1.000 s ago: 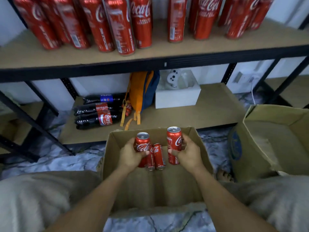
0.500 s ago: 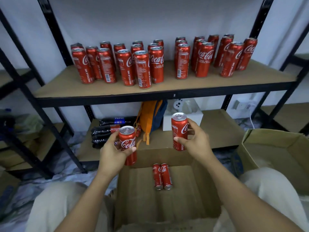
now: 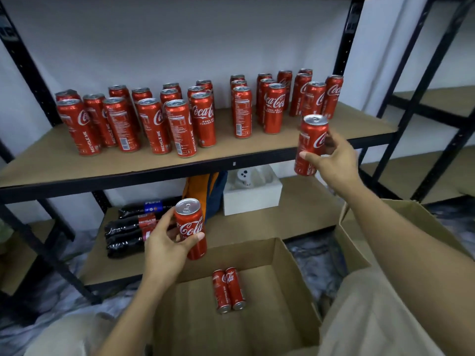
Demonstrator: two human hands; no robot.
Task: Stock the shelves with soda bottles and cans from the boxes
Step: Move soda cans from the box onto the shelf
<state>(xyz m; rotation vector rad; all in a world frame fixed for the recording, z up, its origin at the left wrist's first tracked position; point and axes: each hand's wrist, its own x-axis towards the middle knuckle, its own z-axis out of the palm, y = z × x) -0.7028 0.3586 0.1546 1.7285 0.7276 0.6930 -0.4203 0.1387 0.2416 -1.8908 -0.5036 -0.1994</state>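
My right hand [image 3: 334,160] grips a tall red cola can [image 3: 312,140] upright, level with the front right edge of the middle shelf [image 3: 128,165]. My left hand [image 3: 164,245] holds a second red can [image 3: 191,227] upright, lower down, above the far rim of the open cardboard box [image 3: 290,265]. Two more cans [image 3: 228,291] lie side by side on the box floor. Several red cans [image 3: 180,119] stand in rows on the shelf board, with bare board along its front edge.
On the low shelf lie dark soda bottles [image 3: 128,229], an orange and blue bag [image 3: 205,194] and a white box [image 3: 252,199]. A second open carton [image 3: 411,227] stands at the right. Black shelf posts [image 3: 344,47] rise on both sides.
Both hands lifted a can each out of the box. The right can rose to shelf height and moved right; the left can rose less. The view tilted up.
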